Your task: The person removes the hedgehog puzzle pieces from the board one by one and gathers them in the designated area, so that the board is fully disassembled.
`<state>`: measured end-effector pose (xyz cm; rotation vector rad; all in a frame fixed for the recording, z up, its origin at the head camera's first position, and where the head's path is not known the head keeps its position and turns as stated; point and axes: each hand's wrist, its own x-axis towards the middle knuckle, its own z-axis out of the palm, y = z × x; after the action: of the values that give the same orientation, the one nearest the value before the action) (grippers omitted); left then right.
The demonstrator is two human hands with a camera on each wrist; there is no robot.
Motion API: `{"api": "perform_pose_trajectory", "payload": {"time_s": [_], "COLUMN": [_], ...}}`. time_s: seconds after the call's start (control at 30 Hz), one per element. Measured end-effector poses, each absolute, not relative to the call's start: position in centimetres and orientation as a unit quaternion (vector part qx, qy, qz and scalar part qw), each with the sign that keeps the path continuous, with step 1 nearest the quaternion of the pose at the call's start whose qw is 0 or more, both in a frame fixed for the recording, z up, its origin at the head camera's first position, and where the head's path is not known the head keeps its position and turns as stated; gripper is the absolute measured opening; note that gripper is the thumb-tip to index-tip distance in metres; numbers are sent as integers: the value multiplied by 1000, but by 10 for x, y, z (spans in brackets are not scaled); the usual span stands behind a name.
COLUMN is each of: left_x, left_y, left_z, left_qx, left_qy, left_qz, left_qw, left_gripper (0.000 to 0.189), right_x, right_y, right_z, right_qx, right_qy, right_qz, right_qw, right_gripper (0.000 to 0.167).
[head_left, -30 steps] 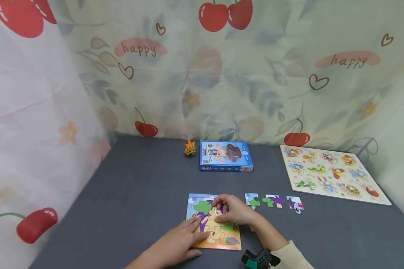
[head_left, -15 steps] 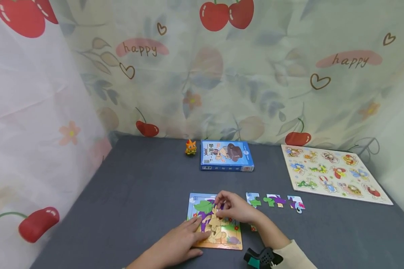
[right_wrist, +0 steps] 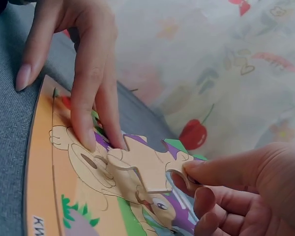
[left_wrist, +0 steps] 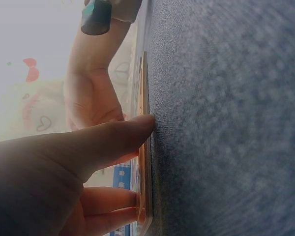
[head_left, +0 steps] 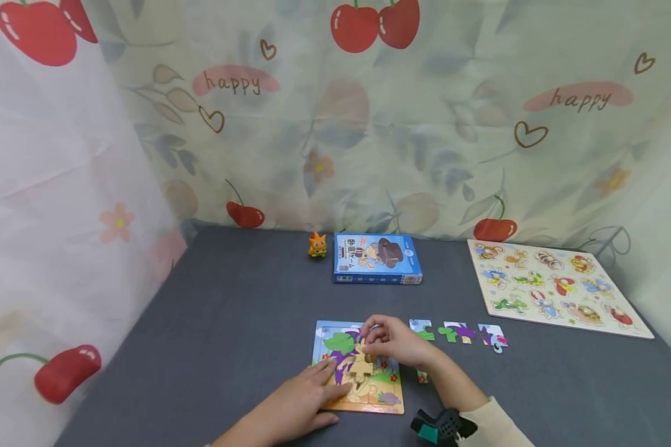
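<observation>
head view: the left hand [head_left: 297, 402] lay, fingers extended, on the puzzle board [head_left: 369, 408]; the right hand [head_left: 399, 344] pinched a piece [head_left: 360, 367] over it. left wrist: the thumb [left_wrist: 128, 132] overlapped the board's edge. right wrist: the piece sat raised, not flush.

Toward the back of the dark bench [head_left: 240, 304] I see a small orange figurine [head_left: 317, 246] just beside a blue box [head_left: 376, 257]; an insect-picture board [head_left: 547, 288] lies farther right, cherry-print cloth [head_left: 291, 130] behind.
</observation>
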<state>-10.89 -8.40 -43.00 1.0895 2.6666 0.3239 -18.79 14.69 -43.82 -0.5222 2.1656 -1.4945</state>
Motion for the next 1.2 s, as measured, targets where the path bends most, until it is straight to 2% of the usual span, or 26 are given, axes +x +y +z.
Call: {"api": "perform_pose_trajectory", "payload": {"time_s": [0.27,1.2], "left_x": [-110,-110], "left_y": [-83,-83], "left_z": [-431,-430], "left_qx": [374,367], "left_qy": [913,912], "left_qz": [110,114], "left_qw": [124,143], "left_gripper": [45,46], "right_x": [-184,-162], "right_y": [160,250], "right_z": [-434,-432], "right_qx": [-176,-81], "right_qy": [778,804], "right_qz": [-554,-551], "right_qw": [237,207], "right_gripper": [26,39]}}
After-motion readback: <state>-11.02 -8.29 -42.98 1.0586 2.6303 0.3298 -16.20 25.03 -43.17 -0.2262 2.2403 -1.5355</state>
